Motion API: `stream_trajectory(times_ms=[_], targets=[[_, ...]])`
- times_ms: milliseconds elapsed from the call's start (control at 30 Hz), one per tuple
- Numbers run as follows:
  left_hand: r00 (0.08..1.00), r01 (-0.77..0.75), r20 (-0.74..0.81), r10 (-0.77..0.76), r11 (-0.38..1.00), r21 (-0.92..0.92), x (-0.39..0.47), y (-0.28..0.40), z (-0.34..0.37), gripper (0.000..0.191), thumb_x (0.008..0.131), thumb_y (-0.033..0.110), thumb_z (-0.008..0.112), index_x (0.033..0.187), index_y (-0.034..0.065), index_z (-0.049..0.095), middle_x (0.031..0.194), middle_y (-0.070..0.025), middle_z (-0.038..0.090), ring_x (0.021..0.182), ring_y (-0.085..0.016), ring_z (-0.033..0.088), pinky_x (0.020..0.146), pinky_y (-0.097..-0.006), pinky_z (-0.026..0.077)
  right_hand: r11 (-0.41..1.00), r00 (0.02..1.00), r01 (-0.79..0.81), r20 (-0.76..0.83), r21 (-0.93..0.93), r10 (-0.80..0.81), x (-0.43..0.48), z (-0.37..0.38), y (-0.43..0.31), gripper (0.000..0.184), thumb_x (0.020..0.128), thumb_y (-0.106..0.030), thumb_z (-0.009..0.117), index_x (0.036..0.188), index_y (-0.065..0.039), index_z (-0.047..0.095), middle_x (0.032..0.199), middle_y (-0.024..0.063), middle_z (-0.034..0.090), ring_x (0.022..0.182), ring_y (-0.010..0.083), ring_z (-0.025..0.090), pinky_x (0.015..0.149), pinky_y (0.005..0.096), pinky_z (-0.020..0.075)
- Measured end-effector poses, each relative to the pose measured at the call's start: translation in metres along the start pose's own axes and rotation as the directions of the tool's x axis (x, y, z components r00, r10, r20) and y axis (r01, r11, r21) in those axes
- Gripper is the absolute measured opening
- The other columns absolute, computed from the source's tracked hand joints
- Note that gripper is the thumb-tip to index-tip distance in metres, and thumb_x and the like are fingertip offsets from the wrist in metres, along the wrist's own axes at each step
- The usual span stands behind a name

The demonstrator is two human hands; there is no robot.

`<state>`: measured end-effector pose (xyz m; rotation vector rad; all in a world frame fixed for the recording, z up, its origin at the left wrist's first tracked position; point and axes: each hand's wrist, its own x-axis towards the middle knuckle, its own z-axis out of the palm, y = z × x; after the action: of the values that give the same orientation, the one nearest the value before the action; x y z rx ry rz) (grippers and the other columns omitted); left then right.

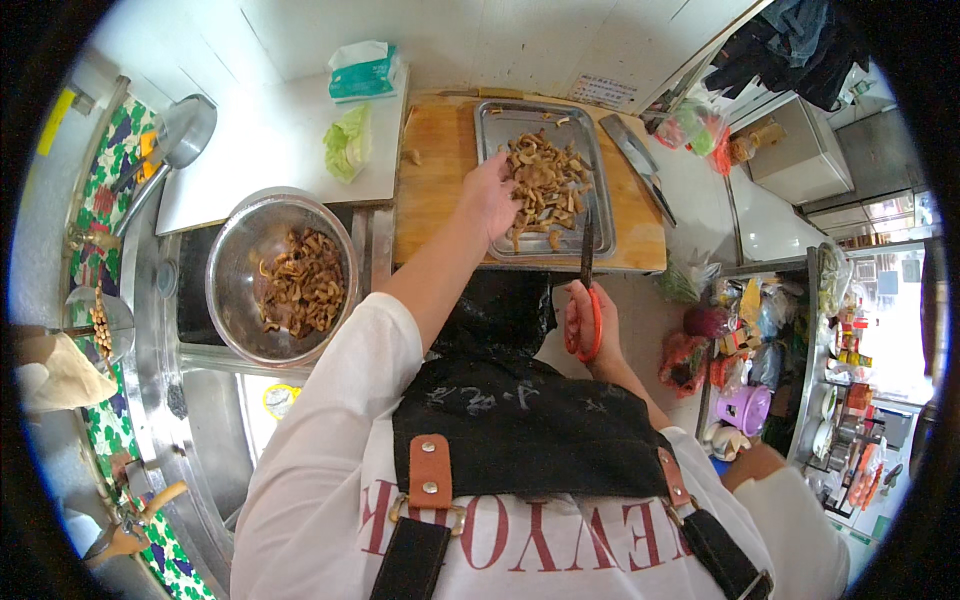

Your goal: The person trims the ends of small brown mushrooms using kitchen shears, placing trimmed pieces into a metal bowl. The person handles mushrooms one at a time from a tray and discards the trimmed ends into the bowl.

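My left hand [493,196] touches the left side of a heap of brown sliced mushrooms or similar food strips [546,180] on a metal tray [606,217]; whether its fingers grip any piece cannot be told. My right hand [592,322] is closed around the red handles of scissors [587,255], whose dark blades point up to the tray's lower right part. The tray lies on a wooden cutting board [436,172]. Left of my left forearm, a steel bowl [225,300] holds more brown pieces [304,281].
A cleaver [630,146] lies on the board's right side. A lettuce leaf [348,142] and a tissue pack [363,79] are on the white counter [247,165]. A ladle [187,131] is at the upper left. Another person's arm [757,469] reaches in at the lower right, near a purple bucket [744,409].
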<state>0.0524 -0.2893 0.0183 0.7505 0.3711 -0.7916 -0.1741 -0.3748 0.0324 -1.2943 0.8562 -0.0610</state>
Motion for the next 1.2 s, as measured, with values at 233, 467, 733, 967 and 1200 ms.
stream_trajectory(times_ms=[233, 467, 733, 967, 1200], targets=[[0.924, -0.218, 0.246, 0.293, -0.125, 0.968, 0.014, -0.027, -0.106, 0.024, 0.085, 0.013, 0.057, 0.106, 0.0009, 0.058, 0.102, -0.0169, 0.06, 0.1, -0.034, 0.058, 0.088, -0.042, 0.046, 0.998, 0.998, -0.061, -0.015, -0.01, 0.061, -0.009, -0.017, 0.013, 0.02, 0.092, -0.028, 0.06, 0.09, -0.009, 0.053, 0.057, -0.002, 0.048, 0.042, 0.0085, 0.041, 0.037, 0.0233, 0.0313], [0.93, -0.336, 0.369, 0.006, -0.396, 0.855, -0.032, -0.053, -0.127, 0.018, 0.08, 0.011, 0.057, 0.096, 0.0045, 0.062, 0.106, -0.0152, 0.056, 0.102, -0.034, 0.054, 0.085, -0.0444, 0.047, 0.98, 0.985, -0.173, -0.006, -0.1, 0.173, -0.006, -0.008, 0.017, 0.02, 0.091, -0.029, 0.06, 0.093, -0.011, 0.053, 0.057, -0.0033, 0.046, 0.039, 0.0076, 0.038, 0.034, 0.0234, 0.0278], [0.831, -0.366, 0.428, 0.356, -0.231, 0.902, -0.129, 0.056, -0.154, 0.02, 0.085, 0.022, 0.058, 0.095, 0.0062, 0.065, 0.092, -0.0129, 0.063, 0.092, -0.03, 0.06, 0.08, -0.0392, 0.048, 0.986, 0.985, -0.038, 0.158, -0.164, 0.064, 0.002, 0.007, 0.023, 0.019, 0.091, -0.028, 0.06, 0.093, -0.01, 0.054, 0.056, -0.0041, 0.046, 0.038, 0.0056, 0.037, 0.032, 0.0215, 0.0271], [0.776, 0.55, -0.316, 0.546, -0.339, 0.764, -0.169, 0.147, -0.274, 0.024, 0.08, 0.024, 0.065, 0.097, 0.0078, 0.067, 0.097, -0.0141, 0.067, 0.092, -0.031, 0.064, 0.08, -0.042, 0.051, 0.986, 0.963, -0.061, 0.252, -0.154, 0.099, 0.003, 0.032, 0.024, 0.017, 0.09, -0.025, 0.062, 0.095, -0.01, 0.055, 0.057, -0.0045, 0.047, 0.039, 0.0046, 0.037, 0.034, 0.0195, 0.0263], [0.785, 0.43, -0.309, 0.538, -0.114, 0.895, -0.166, 0.135, -0.308, 0.022, 0.083, 0.019, 0.06, 0.097, 0.0024, 0.063, 0.097, -0.016, 0.066, 0.092, -0.029, 0.064, 0.08, -0.0415, 0.051, 0.975, 0.949, -0.014, 0.304, -0.224, 0.084, -0.001, 0.042, 0.013, 0.015, 0.09, -0.022, 0.062, 0.093, -0.009, 0.055, 0.057, -0.0047, 0.046, 0.04, 0.005, 0.038, 0.035, 0.0195, 0.0269]])
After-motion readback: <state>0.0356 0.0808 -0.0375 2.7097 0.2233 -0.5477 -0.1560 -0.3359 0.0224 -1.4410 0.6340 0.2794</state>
